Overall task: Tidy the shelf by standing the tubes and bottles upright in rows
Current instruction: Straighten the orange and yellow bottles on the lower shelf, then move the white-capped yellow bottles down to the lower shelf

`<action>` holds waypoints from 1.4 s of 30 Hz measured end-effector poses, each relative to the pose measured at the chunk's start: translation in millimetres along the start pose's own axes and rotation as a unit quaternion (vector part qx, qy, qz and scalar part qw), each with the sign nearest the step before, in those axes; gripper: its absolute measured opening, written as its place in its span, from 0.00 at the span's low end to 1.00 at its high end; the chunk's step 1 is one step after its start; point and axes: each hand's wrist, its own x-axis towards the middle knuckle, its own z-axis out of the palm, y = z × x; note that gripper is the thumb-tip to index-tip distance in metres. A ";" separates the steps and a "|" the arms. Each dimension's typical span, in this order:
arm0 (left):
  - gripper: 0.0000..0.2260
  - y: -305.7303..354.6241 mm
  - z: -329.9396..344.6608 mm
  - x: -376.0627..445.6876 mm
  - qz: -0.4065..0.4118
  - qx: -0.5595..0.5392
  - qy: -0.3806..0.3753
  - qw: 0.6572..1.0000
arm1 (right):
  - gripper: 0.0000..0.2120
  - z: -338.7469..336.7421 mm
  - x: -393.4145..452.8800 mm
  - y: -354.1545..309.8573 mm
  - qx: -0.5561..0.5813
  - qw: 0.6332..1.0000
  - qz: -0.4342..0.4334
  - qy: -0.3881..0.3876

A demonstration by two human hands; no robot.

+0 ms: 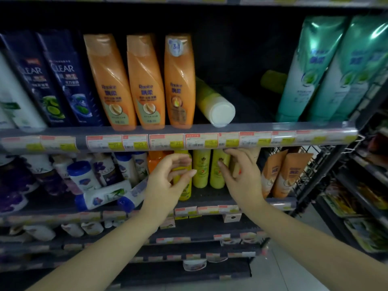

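Dim shop aisle, grey metal shelf (210, 198). Left hand (168, 181) half-curled, loosely touching a glossy yellow bottle (184, 185); right hand (241, 177), at 3 o'clock, spread open, empty.

Both hands (204, 175) reach among 3 upright yellow bottles (201, 169).

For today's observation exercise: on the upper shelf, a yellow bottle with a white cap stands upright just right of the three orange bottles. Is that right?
Not quite. The yellow bottle does sit just right of the three orange bottles on the upper shelf, but it is lying on its side, white cap pointing toward the front edge, not upright. The head view shows this.
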 end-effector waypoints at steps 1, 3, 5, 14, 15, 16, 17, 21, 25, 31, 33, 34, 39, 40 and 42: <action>0.15 11.3 4.7 3.8 0.020 -0.009 -0.012 1.000 | 0.14 -6.1 -0.8 -2.4 0.009 1.000 -0.003 -0.002; 0.15 32.8 12.3 13.7 0.061 -0.023 -0.033 0.997 | 0.15 -18.5 -0.8 -7.1 0.020 1.000 -0.009 -0.005; 0.17 52.3 18.3 27.3 0.092 -0.035 -0.040 0.994 | 0.16 -30.7 4.5 -11.7 0.020 1.000 -0.013 -0.002; 0.19 83.8 48.1 106.4 0.164 0.039 -0.019 0.985 | 0.17 -63.5 61.2 -28.8 -0.003 0.997 -0.041 0.066; 0.19 84.0 51.4 111.8 0.171 0.058 -0.019 0.983 | 0.18 -64.7 67.3 -28.9 0.001 0.997 -0.040 0.072; 0.20 83.5 54.2 116.5 0.176 0.077 -0.020 0.981 | 0.18 -65.4 72.8 -28.3 0.005 0.996 -0.039 0.077; 0.20 82.7 56.2 120.7 0.177 0.094 -0.020 0.980 | 0.18 -66.0 77.6 -27.6 0.008 0.996 -0.038 0.079; 0.21 78.9 55.9 129.8 0.162 0.144 -0.002 0.976 | 0.19 -67.0 91.3 -21.9 0.004 0.996 -0.039 0.077; 0.24 71.1 52.5 130.9 0.124 0.196 -0.024 0.972 | 0.21 -67.0 98.4 -16.1 -0.007 0.997 -0.035 0.065; 0.21 58.8 53.6 127.8 0.115 0.214 -0.041 0.969 | 0.23 -63.7 111.4 -16.6 -0.004 0.999 -0.003 0.038; 0.19 56.3 52.9 125.9 0.128 0.221 -0.034 0.966 | 0.24 -62.3 115.7 -16.9 -0.012 1.000 0.005 0.026; 0.19 55.2 52.7 124.9 0.132 0.223 -0.026 0.966 | 0.25 -61.2 117.8 -17.0 -0.018 1.000 0.007 0.021; 0.20 53.7 55.0 120.7 0.131 0.232 -0.011 0.964 | 0.27 -54.6 131.0 -19.4 -0.043 0.999 0.020 0.010; 0.20 54.0 55.2 120.5 0.129 0.229 -0.009 0.965 | 0.27 -53.3 134.3 -19.9 -0.051 0.998 0.023 0.010; 0.20 54.9 54.5 119.9 0.125 0.223 -0.006 0.967 | 0.27 -50.4 141.1 -21.3 -0.057 0.998 0.040 0.012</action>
